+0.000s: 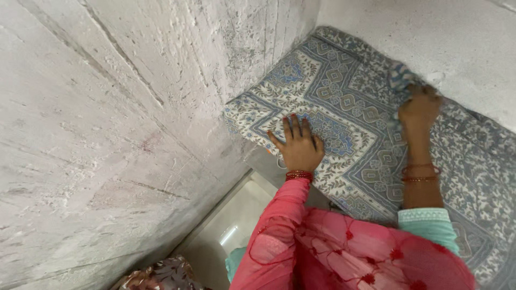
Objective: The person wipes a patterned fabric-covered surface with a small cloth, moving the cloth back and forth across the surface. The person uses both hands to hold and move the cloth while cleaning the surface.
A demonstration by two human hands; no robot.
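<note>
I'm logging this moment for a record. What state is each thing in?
Patterned cloth: spread flat, bunched at the far edge.
Left hand: open, palm pressed flat on the cloth.
Right hand: closed, gripping the bunched cloth.
Pink scarf: draped loose over the left arm.

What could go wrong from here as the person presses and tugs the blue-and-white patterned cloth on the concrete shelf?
1. The blue-and-white patterned cloth overhangs the shelf edge near the left hand; a hard tug might drag it off.
2. The right hand bunches a fold by the rough grey wall; cloth or knuckles may scrape.
3. The loose pink scarf could get trapped under the cloth.
</note>
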